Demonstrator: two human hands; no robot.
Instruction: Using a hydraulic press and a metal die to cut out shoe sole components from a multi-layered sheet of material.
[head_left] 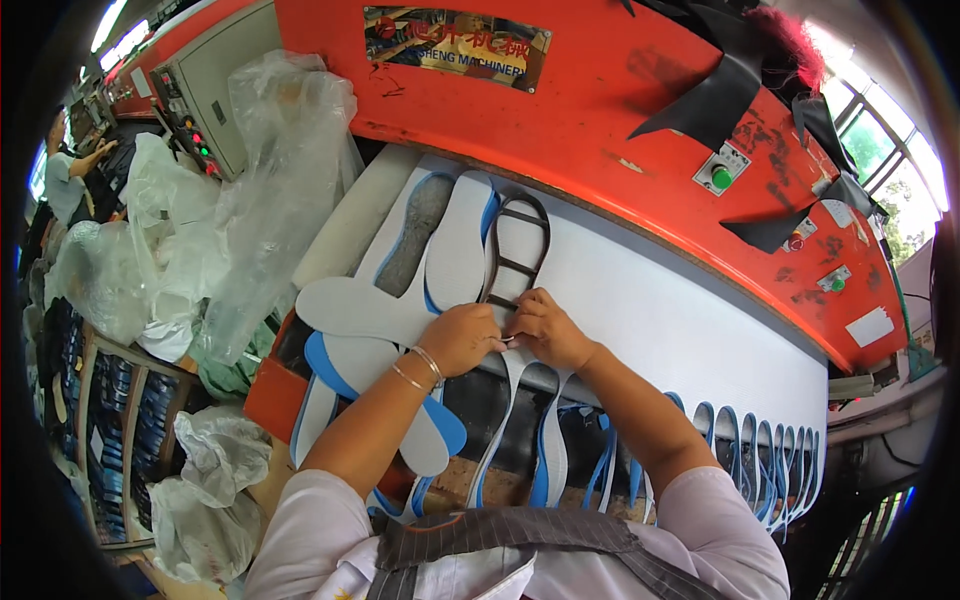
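Observation:
A dark metal sole-shaped cutting die (517, 267) with crossbars stands on a white foam sheet (640, 290). My left hand (465, 338), with bangles at its wrist, is closed at the die's near end, fingertips pinched. Beside it my right hand (548, 330) has its fingers curled onto the same end. The fingers hide that end of the die. Left of the die lies a cut white-and-blue sole (460, 240), next to a sole-shaped hole in the sheet. Several loose soles (365, 305) are piled by my left forearm.
A red press beam (600, 130) with a green button (721, 177) spans the far side. Cut strips with blue edges (735, 450) hang along the sheet's near edge. Clear plastic bags (280, 190) and a rack of dark blue pieces (115, 420) stand left. Another person (68, 175) is far left.

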